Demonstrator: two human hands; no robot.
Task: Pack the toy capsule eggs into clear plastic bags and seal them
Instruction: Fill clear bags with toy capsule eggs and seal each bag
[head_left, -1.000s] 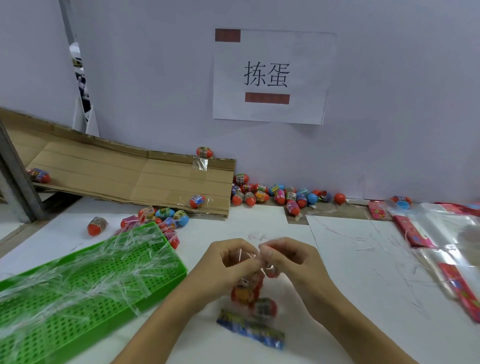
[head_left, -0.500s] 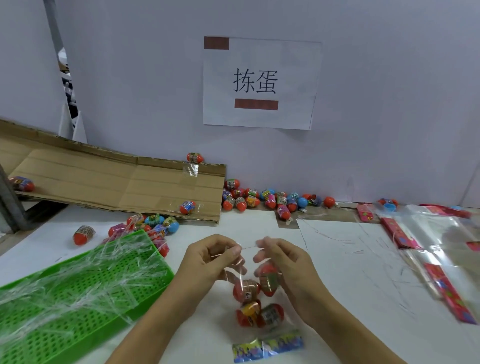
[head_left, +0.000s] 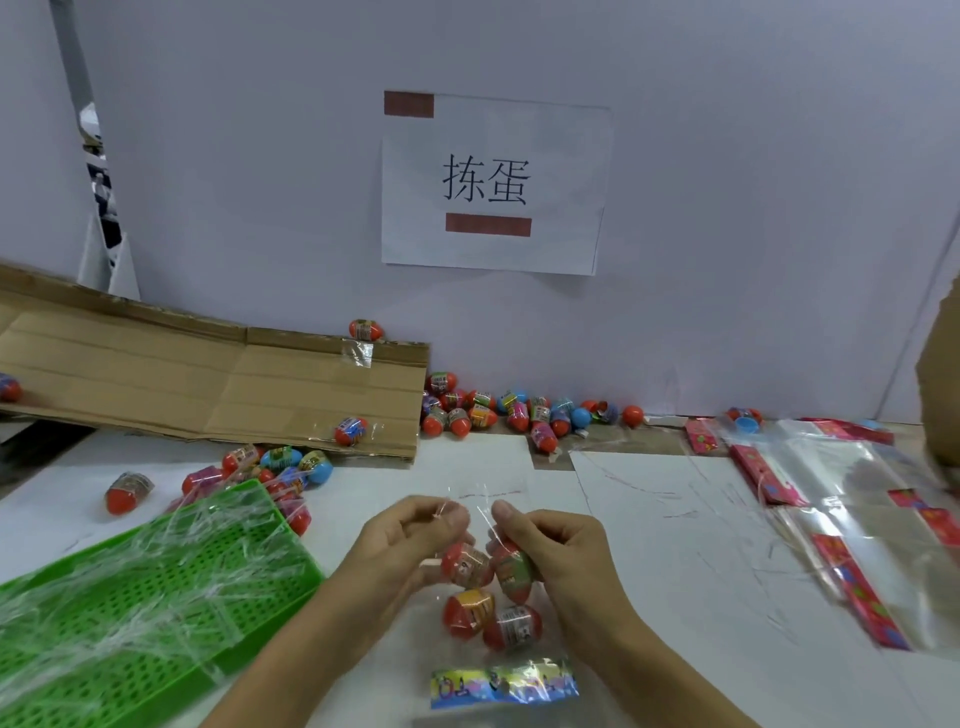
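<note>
A clear plastic bag (head_left: 488, 501) hangs upright between my hands above the white table. Inside it sit several red toy capsule eggs (head_left: 467, 613), and a colourful printed strip (head_left: 504, 686) runs along its bottom. My left hand (head_left: 410, 540) pinches the left side of the bag's open top with thumb and fingers. My right hand (head_left: 550, 545) pinches the right side, with its fingers curled round the bag beside the upper eggs. The two hands are a few centimetres apart.
A green perforated tray (head_left: 156, 597) covered in clear strips lies at the left. Loose eggs (head_left: 509, 410) line the back wall and lie by a cardboard ramp (head_left: 218, 384). Flat clear bags with red headers (head_left: 841, 519) are spread at the right.
My hands have drawn apart at the bag's top, and the bag has settled lower with its eggs and printed strip in plain view. The camera has shifted slightly.
</note>
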